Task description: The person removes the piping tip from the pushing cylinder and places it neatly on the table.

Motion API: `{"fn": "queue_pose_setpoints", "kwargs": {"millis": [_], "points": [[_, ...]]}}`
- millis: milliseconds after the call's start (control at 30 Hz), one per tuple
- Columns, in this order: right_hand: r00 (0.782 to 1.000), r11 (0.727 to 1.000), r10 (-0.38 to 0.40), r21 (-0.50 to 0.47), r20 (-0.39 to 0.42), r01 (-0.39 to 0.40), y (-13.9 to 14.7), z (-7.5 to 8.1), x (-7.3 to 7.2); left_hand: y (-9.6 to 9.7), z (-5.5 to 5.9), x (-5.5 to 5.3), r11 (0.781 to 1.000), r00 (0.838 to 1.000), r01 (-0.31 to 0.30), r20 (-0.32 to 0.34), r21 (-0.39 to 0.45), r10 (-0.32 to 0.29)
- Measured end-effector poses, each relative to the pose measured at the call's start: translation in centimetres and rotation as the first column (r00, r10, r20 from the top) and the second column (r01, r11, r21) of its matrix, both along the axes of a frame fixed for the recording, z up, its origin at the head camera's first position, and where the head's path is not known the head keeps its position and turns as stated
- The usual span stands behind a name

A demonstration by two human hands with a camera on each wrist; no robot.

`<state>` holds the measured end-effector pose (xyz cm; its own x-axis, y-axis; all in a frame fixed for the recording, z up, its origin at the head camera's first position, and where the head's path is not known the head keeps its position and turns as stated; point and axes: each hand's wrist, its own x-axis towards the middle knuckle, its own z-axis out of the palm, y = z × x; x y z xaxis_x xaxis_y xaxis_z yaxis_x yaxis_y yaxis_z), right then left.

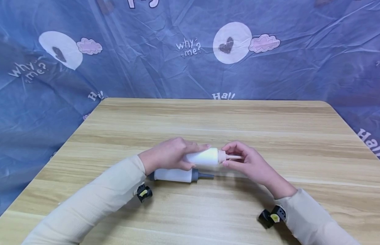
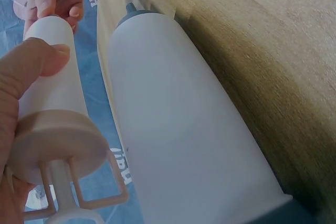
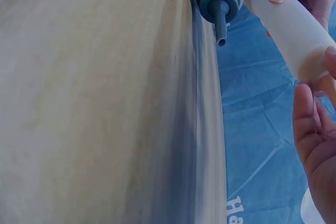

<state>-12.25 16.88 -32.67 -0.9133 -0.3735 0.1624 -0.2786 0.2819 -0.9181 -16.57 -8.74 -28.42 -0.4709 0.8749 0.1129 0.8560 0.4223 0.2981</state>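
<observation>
A white hand pump with pale pink-beige ends (image 1: 203, 157) is held up level between both hands. My left hand (image 1: 173, 153) grips its barrel, thumb along the near side. Its beige end cap and looped handle (image 2: 100, 200) show in the left wrist view. At the other end, my right hand (image 1: 251, 164) pinches the beige cap at the base of the thin nozzle (image 1: 234, 157), with the fingers curled around it. A second white hand pump with dark grey ends (image 1: 173, 175) lies on the table just below the left hand, its grey nozzle (image 1: 206, 176) pointing right.
The wood-grain table (image 1: 208, 122) spreads out around the hands. A blue printed cloth (image 1: 165, 68) hangs behind it and along the sides. A small black camera (image 1: 144, 193) sits on the left wrist, and another camera (image 1: 271, 216) on the right wrist.
</observation>
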Motion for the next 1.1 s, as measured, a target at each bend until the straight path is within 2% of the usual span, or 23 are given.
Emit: {"fn": "queue_pose_setpoints", "kwargs": {"millis": [167, 267, 400, 567, 800, 1100], "points": [[0.999, 0.999, -0.019, 0.027, -0.034, 0.02, -0.04, 0.03, 0.01, 0.0, 0.04, -0.07, 1.0, 1.0, -0.001, 0.005, 0.008, 0.001], [0.999, 0.999, -0.03, 0.037, -0.013, 0.031, -0.07, 0.16, 0.0, 0.03, 0.15, -0.1, 1.0, 1.0, 0.001, 0.006, 0.004, -0.001], [0.996, 1.0, -0.008, 0.009, 0.092, 0.007, -0.06, 0.35, -0.01, 0.11, 0.26, -0.11, 1.0, 1.0, 0.009, -0.001, 0.001, -0.009], [0.978, 0.997, 0.064, -0.064, 0.2, -0.052, -0.01, 0.14, -0.08, 0.16, 0.14, -0.12, 1.0, 1.0, 0.012, -0.008, -0.004, -0.012], [0.982, 0.996, 0.072, -0.054, 0.174, -0.064, 0.06, 0.01, -0.13, 0.18, 0.02, -0.05, 1.0, 1.0, 0.011, -0.018, -0.01, -0.011], [0.995, 1.0, 0.009, -0.001, 0.104, -0.009, -0.08, -0.02, 0.08, 0.13, -0.07, -0.05, 1.0, 1.0, 0.011, -0.019, 0.0, -0.011]]}}
